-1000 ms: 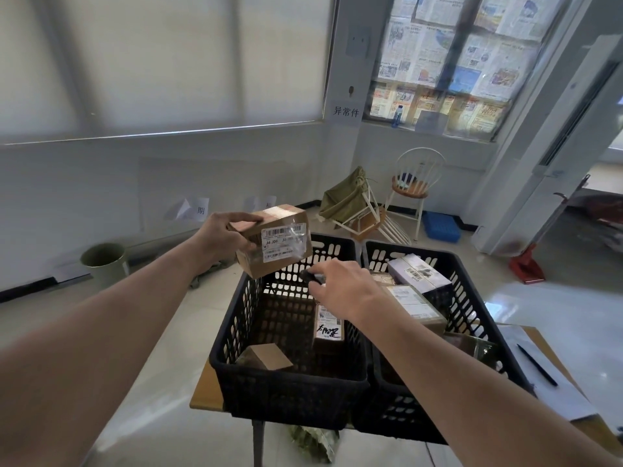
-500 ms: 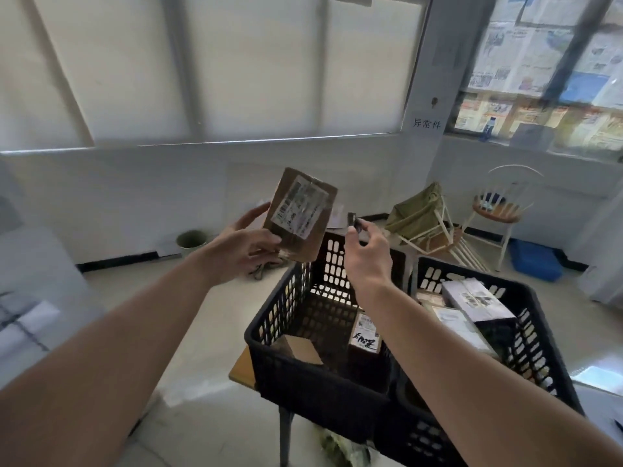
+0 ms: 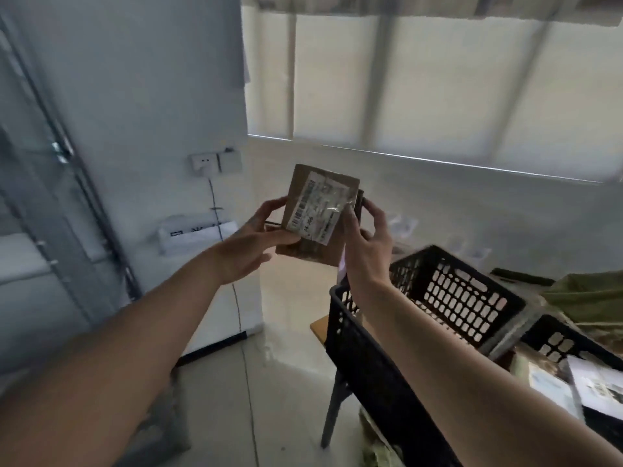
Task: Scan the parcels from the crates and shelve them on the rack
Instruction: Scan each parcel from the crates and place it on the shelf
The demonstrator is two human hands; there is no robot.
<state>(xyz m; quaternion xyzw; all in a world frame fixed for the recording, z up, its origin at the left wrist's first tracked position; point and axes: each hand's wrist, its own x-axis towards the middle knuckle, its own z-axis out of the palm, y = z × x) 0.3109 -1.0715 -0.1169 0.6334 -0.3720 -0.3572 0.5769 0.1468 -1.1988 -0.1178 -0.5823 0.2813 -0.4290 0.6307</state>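
Midway, a labelled parcel (image 3: 318,215) was gripped by the left hand (image 3: 249,246) and steadied, beside a small dark scanner (image 3: 360,205), by the right hand's (image 3: 367,244) curled fingers; below-right, parcels remained in the crates (image 3: 421,318), none seen shelved.

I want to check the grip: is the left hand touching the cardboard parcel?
Touching. The head view shows the left hand with its thumb lying on the cardboard parcel at its lower left edge.

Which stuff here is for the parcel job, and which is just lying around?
For the job:
brown cardboard parcel with white label
left hand
right hand
small dark scanner
black plastic crates

Just lying about:
white wall socket
green cloth
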